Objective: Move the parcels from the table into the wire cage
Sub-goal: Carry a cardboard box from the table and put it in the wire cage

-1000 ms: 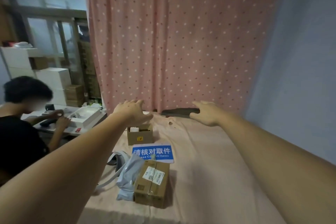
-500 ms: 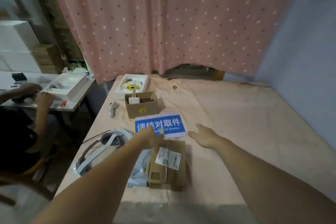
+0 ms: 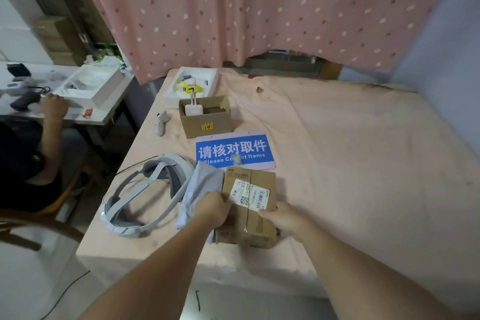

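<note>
A: What takes up most of the view?
B: The table point(image 3: 350, 153), draped in a pale pink cloth, with a dotted pink curtain point(image 3: 259, 8) hanging behind it.

A: And the parcels?
B: A brown cardboard box point(image 3: 249, 205) with a white label lies near the table's front edge. Touching its left side is a grey mailer bag point(image 3: 201, 187).

A: What are the hands doing?
B: The left hand point(image 3: 211, 212) presses against the box's left side, over the bag; its fingers are curled there, though whether they grip the box, the bag or both cannot be told. The right hand point(image 3: 284, 218) holds the box's right side, thumb on top, fingers wrapped down its edge.

A: Anything else nearby?
B: A grey headset strap point(image 3: 140, 197) lies left of the bag. Behind the box sits a blue sign point(image 3: 233, 149), then a small open carton point(image 3: 205, 117) with a white charger point(image 3: 193, 109) inside.
</note>
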A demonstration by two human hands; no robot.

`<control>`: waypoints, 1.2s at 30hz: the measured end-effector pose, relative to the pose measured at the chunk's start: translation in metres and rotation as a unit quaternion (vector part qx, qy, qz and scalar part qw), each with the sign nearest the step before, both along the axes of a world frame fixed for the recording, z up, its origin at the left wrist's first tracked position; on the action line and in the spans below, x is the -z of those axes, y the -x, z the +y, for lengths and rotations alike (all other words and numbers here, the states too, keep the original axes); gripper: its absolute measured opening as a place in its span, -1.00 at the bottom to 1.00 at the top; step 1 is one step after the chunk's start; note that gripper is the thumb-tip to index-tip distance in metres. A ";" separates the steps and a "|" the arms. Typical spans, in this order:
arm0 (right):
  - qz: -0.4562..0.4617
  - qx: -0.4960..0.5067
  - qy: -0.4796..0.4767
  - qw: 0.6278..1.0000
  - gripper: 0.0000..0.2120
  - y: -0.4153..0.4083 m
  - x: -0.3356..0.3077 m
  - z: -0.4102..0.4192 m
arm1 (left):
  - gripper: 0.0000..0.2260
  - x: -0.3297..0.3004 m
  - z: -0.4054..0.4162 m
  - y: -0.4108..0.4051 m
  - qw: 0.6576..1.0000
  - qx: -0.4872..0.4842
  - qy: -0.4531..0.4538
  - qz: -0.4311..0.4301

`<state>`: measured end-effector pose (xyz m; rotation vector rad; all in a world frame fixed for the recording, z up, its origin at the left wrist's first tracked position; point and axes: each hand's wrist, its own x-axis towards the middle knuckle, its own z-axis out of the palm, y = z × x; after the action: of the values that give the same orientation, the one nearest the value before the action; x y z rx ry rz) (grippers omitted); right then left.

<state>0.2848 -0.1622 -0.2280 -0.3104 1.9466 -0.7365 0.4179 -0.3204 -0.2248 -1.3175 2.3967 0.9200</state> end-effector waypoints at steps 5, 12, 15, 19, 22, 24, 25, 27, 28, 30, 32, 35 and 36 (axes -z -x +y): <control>0.015 0.080 0.097 0.992 -0.53 0.042 -0.092 0.009 | -0.68 -0.098 -0.004 0.033 0.984 -0.078 -0.023 0.160; 0.020 0.218 0.283 0.934 -0.58 0.086 -0.268 0.048 | -0.65 -0.277 0.037 0.105 0.846 -0.164 -0.186 0.471; 0.023 0.260 0.317 0.912 -0.54 0.103 -0.321 0.086 | -0.65 -0.340 0.071 0.131 0.824 -0.066 -0.291 0.482; 0.036 0.309 0.333 0.890 -0.48 0.122 -0.371 0.159 | -0.60 -0.380 0.118 0.164 0.848 0.065 -0.345 0.397; 0.049 0.379 0.322 0.866 -0.47 0.132 -0.391 0.217 | -0.63 -0.388 0.161 0.198 0.830 0.137 -0.386 0.378; 0.065 0.437 0.303 0.844 -0.42 0.131 -0.396 0.253 | -0.58 -0.389 0.194 0.219 0.820 0.159 -0.419 0.356; 0.079 0.466 0.291 0.832 -0.42 0.128 -0.396 0.271 | -0.57 -0.388 0.212 0.228 0.817 0.169 -0.434 0.341; 0.108 0.509 0.275 0.809 -0.45 0.118 -0.395 0.307 | -0.58 -0.384 0.247 0.242 0.802 0.194 -0.463 0.323; 0.119 0.536 0.269 0.791 -0.46 0.108 -0.394 0.328 | -0.59 -0.383 0.267 0.246 0.795 0.212 -0.477 0.311; 0.136 0.582 0.265 0.757 -0.48 0.084 -0.390 0.364 | -0.60 -0.381 0.305 0.248 0.777 0.251 -0.497 0.292; 0.155 0.632 0.262 0.712 -0.49 0.045 -0.384 0.404 | -0.64 -0.380 0.351 0.237 0.757 0.303 -0.518 0.259; 0.178 0.702 0.243 0.645 -0.50 -0.035 -0.377 0.457 | -0.65 -0.376 0.420 0.201 0.725 0.373 -0.540 0.207; 0.189 0.722 0.236 0.622 -0.52 -0.065 -0.375 0.474 | -0.64 -0.376 0.443 0.183 0.714 0.400 -0.542 0.189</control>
<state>0.3501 0.3114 0.1471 1.0897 2.0521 -2.3824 0.2345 0.1230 0.1510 0.3560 1.6450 1.8702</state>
